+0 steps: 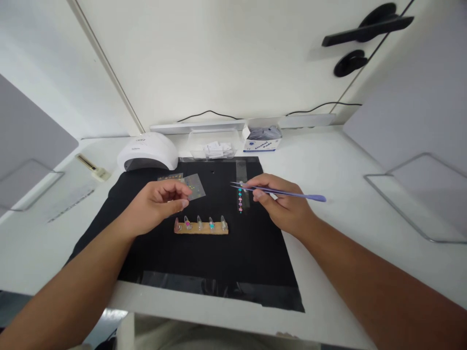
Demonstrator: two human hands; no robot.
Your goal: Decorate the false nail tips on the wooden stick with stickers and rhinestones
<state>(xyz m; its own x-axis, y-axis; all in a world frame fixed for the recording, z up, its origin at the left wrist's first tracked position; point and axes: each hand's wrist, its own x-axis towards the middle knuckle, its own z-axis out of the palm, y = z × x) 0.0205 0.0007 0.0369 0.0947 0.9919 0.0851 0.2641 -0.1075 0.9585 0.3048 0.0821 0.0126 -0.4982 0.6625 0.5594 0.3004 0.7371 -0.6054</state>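
Observation:
My right hand (282, 197) grips purple tweezers (277, 191), their two thin tips pointing left with a small gap between them. Under the tips lies a clear strip (241, 170) with a column of blue and pink flower decorations (240, 198). My left hand (156, 206) hovers beside a clear sticker sheet (197, 186), fingers curled, thumb and forefinger slightly apart; nothing shows between them. In front of both hands a wooden stick (200, 231) carries several upright nail tips, one with a pink decoration (188, 224) and one with a blue decoration (211, 225).
A black mat (204, 257) covers the middle of the white table (328, 165). Along its back stand a white nail lamp (149, 148), a clear tray (197, 141) of small white packets and an alcohol pads box (261, 142). A bottle (98, 172) lies at the left.

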